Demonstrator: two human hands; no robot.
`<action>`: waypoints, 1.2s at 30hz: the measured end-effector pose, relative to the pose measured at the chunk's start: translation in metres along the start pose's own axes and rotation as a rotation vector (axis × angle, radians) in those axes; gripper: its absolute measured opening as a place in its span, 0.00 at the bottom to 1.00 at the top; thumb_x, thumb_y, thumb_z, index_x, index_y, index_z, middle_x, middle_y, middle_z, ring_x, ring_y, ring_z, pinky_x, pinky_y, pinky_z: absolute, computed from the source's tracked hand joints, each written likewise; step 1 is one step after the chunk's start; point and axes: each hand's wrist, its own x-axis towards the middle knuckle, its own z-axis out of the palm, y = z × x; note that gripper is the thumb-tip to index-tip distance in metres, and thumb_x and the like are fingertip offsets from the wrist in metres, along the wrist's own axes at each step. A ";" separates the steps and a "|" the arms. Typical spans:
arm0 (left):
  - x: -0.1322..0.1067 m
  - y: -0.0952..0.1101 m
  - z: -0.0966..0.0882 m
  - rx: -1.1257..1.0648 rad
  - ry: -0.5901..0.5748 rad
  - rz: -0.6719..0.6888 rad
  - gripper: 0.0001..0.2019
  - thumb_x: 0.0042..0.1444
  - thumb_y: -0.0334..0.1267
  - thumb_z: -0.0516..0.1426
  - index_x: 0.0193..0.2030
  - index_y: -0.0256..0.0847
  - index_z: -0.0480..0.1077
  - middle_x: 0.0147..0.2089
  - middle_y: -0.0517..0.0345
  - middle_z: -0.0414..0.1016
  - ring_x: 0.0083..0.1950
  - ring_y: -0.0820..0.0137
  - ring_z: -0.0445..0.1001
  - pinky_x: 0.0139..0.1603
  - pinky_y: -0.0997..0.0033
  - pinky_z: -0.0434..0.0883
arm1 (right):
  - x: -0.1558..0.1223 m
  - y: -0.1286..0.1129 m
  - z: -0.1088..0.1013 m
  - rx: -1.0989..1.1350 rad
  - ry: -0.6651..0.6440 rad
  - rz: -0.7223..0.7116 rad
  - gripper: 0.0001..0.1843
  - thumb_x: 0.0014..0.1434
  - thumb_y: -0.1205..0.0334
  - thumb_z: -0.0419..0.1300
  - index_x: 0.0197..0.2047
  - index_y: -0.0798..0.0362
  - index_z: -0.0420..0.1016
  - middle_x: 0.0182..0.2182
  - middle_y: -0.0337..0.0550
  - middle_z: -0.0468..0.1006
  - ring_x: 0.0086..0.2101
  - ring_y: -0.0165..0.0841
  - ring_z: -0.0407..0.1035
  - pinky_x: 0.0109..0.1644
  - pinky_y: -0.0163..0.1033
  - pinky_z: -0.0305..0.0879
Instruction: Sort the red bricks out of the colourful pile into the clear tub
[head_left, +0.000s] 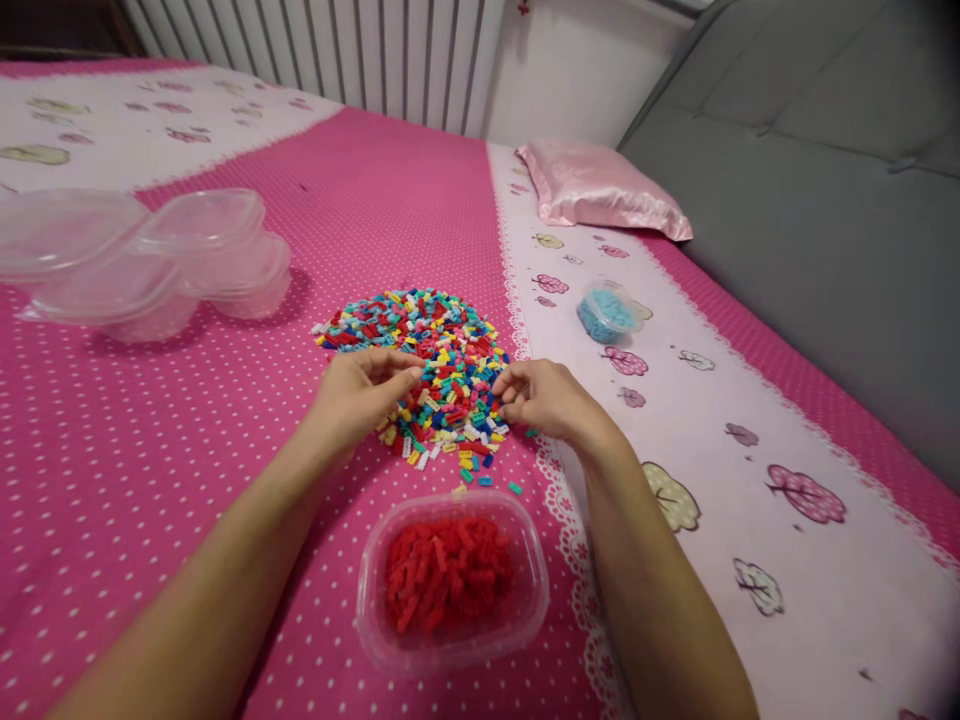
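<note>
A pile of small multicoloured plastic bricks lies on a pink dotted bedspread. My left hand rests on the pile's left edge, fingers curled and pinched together; what they hold is too small to name. My right hand sits at the pile's right edge, fingers bent and pinched at the bricks. Near me stands a clear plastic tub holding only red bricks.
Several empty clear tubs and lids are stacked at the left. A small clear tub of light-blue bricks sits at the right on the white flowered strip. A pink satin pillow, a grey sofa back and a radiator lie beyond.
</note>
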 end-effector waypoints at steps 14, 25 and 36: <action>-0.001 -0.001 0.001 -0.006 -0.010 -0.046 0.12 0.43 0.40 0.62 0.34 0.35 0.74 0.17 0.66 0.69 0.14 0.79 0.59 0.17 0.79 0.60 | 0.001 -0.004 0.002 -0.032 -0.063 -0.059 0.13 0.43 0.78 0.61 0.32 0.54 0.77 0.23 0.34 0.76 0.25 0.25 0.69 0.31 0.30 0.61; 0.001 -0.001 0.000 0.005 -0.021 -0.033 0.12 0.42 0.41 0.62 0.33 0.36 0.74 0.15 0.68 0.67 0.14 0.78 0.59 0.17 0.78 0.59 | -0.001 -0.003 -0.002 0.050 -0.194 -0.093 0.11 0.42 0.76 0.59 0.31 0.56 0.74 0.20 0.33 0.74 0.23 0.25 0.68 0.30 0.30 0.60; 0.001 -0.001 0.000 0.001 -0.007 -0.020 0.11 0.42 0.40 0.62 0.32 0.35 0.74 0.17 0.66 0.70 0.15 0.80 0.60 0.15 0.81 0.59 | -0.006 -0.005 -0.019 -0.118 0.091 -0.003 0.13 0.46 0.71 0.57 0.33 0.53 0.82 0.20 0.34 0.74 0.23 0.26 0.65 0.29 0.32 0.56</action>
